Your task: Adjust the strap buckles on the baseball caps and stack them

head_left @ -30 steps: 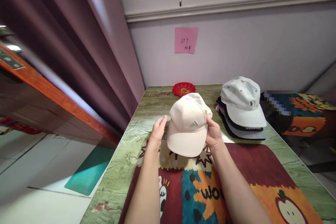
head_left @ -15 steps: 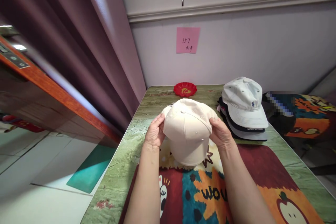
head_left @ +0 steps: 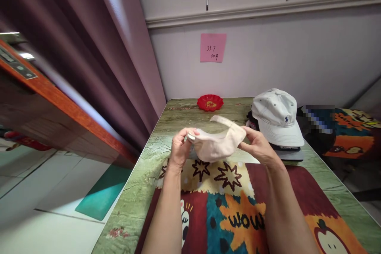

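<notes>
A cream baseball cap [head_left: 216, 147] is held up above the far part of the table, tipped so that its crown faces me and its back strap stands loose at the upper right. The fingers of my left hand [head_left: 181, 147] pinch its left edge. On the opposite side, my right hand [head_left: 258, 145] grips the cap's edge between thumb and fingers. Beneath both forearms lies a colourful patterned mat [head_left: 229, 198] printed with "WOW". To the right of my right hand sits a stack of caps, with a white cap [head_left: 276, 115] on top.
A red scalloped dish [head_left: 210, 103] stands at the back of the wood-patterned table [head_left: 127, 206]. Behind it, a pink note [head_left: 213, 47] is stuck on the wall. A purple curtain [head_left: 119, 39] and an open door edge [head_left: 65, 99] are at the left.
The cream cap has been turned in my hands: earlier its top and brim showed, now it is tilted with its strap visible. My right hand has moved slightly right and up.
</notes>
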Motion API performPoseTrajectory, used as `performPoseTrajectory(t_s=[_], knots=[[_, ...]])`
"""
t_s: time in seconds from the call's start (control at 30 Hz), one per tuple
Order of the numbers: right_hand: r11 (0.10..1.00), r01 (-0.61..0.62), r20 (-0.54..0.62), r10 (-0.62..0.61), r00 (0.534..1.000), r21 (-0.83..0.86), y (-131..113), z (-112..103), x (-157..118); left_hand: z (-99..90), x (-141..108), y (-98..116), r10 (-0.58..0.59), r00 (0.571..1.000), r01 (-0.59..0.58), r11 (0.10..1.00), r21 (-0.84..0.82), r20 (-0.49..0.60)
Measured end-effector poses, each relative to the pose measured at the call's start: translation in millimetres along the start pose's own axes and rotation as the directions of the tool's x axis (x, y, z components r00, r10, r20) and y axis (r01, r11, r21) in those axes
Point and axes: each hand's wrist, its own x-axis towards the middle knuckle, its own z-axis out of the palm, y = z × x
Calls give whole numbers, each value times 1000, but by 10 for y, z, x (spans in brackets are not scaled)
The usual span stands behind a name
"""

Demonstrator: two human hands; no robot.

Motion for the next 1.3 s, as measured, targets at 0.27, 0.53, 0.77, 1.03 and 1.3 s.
performPoseTrajectory(t_s=[0.27, 0.53, 0.77, 1.03, 1.3], knots=[[962, -193, 323, 248, 913, -193, -134, 46, -62, 65, -22, -28, 28, 986, -84, 933, 350, 164], [814, -165, 192, 319, 928, -557, -250, 255, -51, 44, -51, 186, 59, 964, -202, 796, 571, 259], [781, -101, 366, 397, 842, -616, -265, 367, -14, 3, -97, 301, 33, 927, -266, 760, 593, 374], [948, -125, 285, 212, 935, -294, -119, 389, -8, 194, -174, 320, 67, 883, -340, 774, 535, 465], [985, -164, 235, 171, 957, -49, -220, 384, -19, 186, -162, 298, 38, 933, -265, 745, 612, 358]])
